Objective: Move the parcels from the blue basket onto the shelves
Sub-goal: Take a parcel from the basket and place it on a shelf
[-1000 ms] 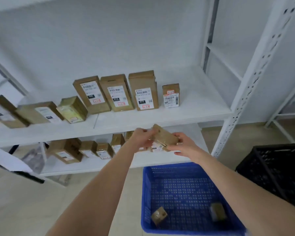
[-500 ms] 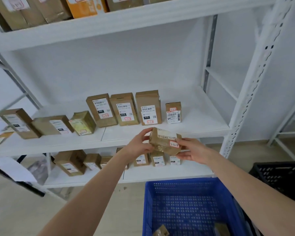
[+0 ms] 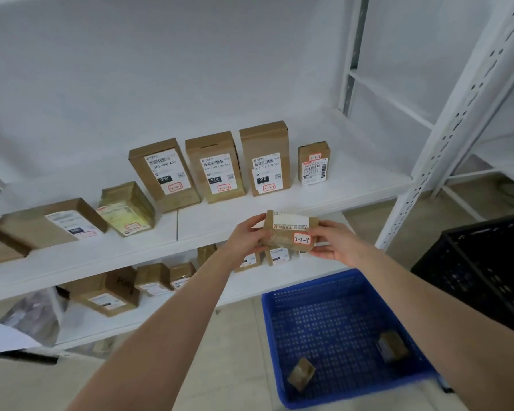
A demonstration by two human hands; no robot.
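parcel [image 3: 290, 232] now tipped label-up since a moment ago | left hand [image 3: 247, 236], right hand [image 3: 333, 243] both pinching it | risk: drops short of shelf [image 3: 353, 185], knocks standing boxes [image 3: 264, 158]

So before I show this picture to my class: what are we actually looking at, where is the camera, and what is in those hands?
No machine here: a person wears a wide-angle camera on the head, looking forward and down, so you see their own two bare arms reaching out. The left hand and right hand share a grip on one small brown parcel with a red-edged sticker reading 3-3-4, held in front of a white shelf. On that shelf stand four upright parcels with similar stickers, and others lie to the left. More parcels sit on the shelf below. On the floor is the blue basket with two small parcels left inside. A black crate stands to its right.
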